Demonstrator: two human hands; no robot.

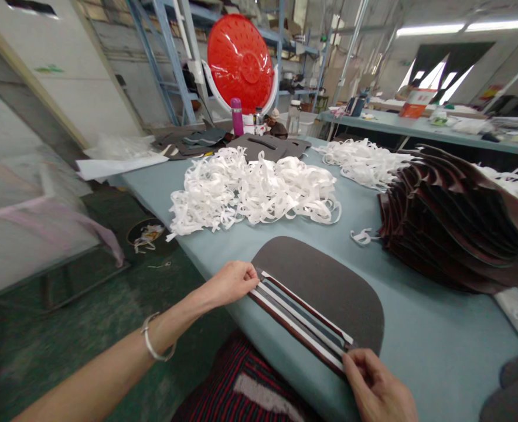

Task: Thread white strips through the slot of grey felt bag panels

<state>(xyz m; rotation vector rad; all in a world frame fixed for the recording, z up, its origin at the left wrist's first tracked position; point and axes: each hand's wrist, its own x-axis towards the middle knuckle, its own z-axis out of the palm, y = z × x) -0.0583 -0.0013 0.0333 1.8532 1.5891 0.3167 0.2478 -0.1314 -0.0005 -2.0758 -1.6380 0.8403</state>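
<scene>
A dark grey panel [320,281] with rounded corners lies on the table's near edge. Along its near side runs a long slot framed by dark brown edging, with white tape strips [294,312] laid lengthwise. My left hand [237,282], a bangle on its wrist, pinches a white tape strip at the slot's left end. At the opposite end, my right hand [377,381] has thumb and fingers closed on the strip's other end, beside the brown edging. The strip looks straight between both hands; the fingertips partly cover its ends.
Tangled white tape [259,187] is heaped beyond the panel. A stack of curved dark brown pieces [452,223] stands to the right. Behind are a purple bottle [237,117] and a red round basin [241,58]. The blue-green table [162,187] drops to the floor at left.
</scene>
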